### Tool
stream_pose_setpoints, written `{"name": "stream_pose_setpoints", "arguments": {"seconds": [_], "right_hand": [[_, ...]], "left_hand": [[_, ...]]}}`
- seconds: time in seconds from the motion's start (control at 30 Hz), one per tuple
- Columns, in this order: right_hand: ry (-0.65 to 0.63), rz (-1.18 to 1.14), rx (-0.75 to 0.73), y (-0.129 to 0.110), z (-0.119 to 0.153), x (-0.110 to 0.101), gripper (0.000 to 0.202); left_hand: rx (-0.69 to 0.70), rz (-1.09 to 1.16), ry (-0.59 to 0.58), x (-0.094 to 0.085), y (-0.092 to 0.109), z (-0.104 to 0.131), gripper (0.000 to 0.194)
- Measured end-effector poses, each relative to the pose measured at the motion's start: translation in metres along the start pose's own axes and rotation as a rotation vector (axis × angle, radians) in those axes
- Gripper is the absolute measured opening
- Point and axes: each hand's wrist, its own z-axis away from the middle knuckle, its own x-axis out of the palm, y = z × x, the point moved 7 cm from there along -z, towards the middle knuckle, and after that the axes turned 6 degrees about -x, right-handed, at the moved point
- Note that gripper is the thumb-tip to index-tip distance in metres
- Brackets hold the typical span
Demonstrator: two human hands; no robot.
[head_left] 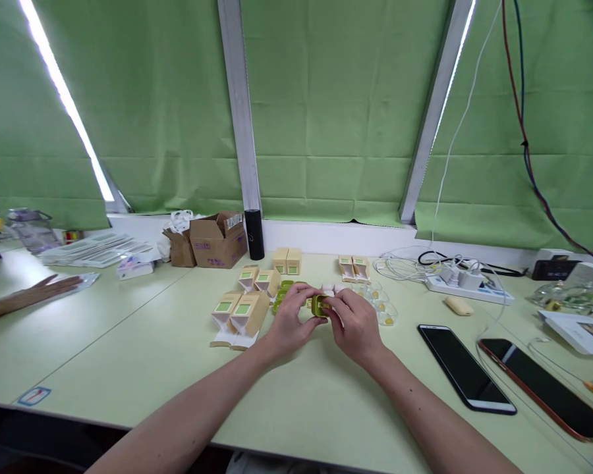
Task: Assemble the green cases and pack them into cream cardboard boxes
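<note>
Both hands, left hand (289, 322) and right hand (354, 324), pinch a small olive-green plastic case (319, 305); it seems light, stiff, slippery, best held by its edges.

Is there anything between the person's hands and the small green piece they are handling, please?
Nothing visible stands between them. Both the left hand and the right hand already have their fingers on the small green piece, held just above the table. The tan boxes lie off to the left.
</note>
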Motion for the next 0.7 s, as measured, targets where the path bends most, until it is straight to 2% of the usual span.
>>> {"name": "stream_pose_setpoints", "arguments": {"seconds": [0.7], "right_hand": [[-0.022,0.061,-0.057,-0.0043,-0.0020,0.0007,0.022]], "left_hand": [[0.059,-0.049,0.007,0.0023,-0.0041,0.0035,0.046]]}}
